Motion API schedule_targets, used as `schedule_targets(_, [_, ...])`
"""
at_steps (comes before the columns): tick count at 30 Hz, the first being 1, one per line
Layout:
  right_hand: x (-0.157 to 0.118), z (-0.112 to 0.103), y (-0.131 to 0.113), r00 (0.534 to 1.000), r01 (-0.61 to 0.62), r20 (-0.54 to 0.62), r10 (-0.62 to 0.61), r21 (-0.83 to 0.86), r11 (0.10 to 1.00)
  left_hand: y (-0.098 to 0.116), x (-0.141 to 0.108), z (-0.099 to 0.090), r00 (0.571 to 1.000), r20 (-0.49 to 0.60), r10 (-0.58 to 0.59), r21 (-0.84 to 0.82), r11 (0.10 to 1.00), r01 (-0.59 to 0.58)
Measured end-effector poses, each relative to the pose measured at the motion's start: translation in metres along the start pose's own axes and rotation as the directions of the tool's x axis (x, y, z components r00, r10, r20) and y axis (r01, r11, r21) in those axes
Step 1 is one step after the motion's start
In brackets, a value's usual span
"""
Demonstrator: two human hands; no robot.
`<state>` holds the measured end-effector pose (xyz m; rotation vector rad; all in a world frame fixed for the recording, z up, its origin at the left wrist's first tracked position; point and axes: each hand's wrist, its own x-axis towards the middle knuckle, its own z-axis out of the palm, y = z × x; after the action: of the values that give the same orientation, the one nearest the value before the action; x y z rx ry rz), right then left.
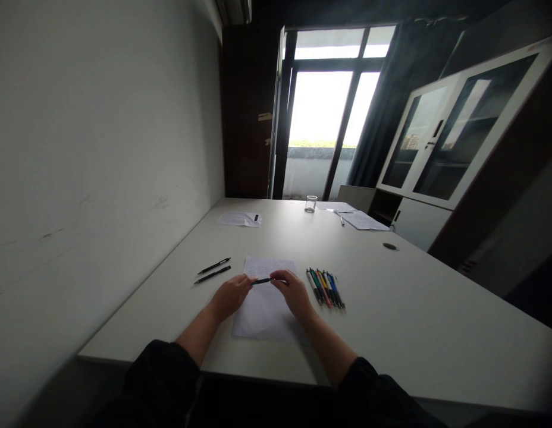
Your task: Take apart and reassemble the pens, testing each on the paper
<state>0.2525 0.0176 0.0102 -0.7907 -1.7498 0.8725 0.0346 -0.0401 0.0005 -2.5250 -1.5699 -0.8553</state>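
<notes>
The left hand (231, 295) has its fingers closed on one end of a dark pen (261, 280). The right hand (292, 292) pinches the other end. The pen is over the paper (267, 318); I can't tell if they touch. Fingers hide the pen's ends, and the paper's writing is too faint to read. Two black pens (213, 274) lie left of the paper, and a row of pens (326, 288) lies to its right.
</notes>
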Motion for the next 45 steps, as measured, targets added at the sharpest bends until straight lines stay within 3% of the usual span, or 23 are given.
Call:
schedule_targets(8, [-0.002,0.0,0.004,0.997,-0.08,0.008,0.079,0.008,0.997,-0.002,-0.001,0.0,0.999,0.001,0.037,0.009,0.999,-0.037])
schedule_targets(21, [-0.003,-0.002,0.0,0.997,0.004,0.075,0.004,-0.108,0.994,-0.003,0.0,0.002,0.999,-0.036,0.037,-0.018,0.999,-0.038])
schedule_targets(31, [-0.005,-0.004,0.005,0.985,0.033,0.171,0.013,-0.261,0.965,0.0,0.001,0.0,0.997,-0.026,0.078,0.005,0.997,-0.078])
schedule_targets(39, [-0.003,-0.001,0.009,0.997,0.016,0.083,-0.004,-0.142,0.99,-0.002,0.001,0.002,0.998,-0.042,0.038,0.017,0.999,-0.038])
schedule_targets(45, [-0.005,-0.003,0.005,0.994,0.04,0.107,-0.017,-0.216,0.976,-0.002,0.001,0.002,0.997,-0.046,0.062,0.034,0.998,-0.06])
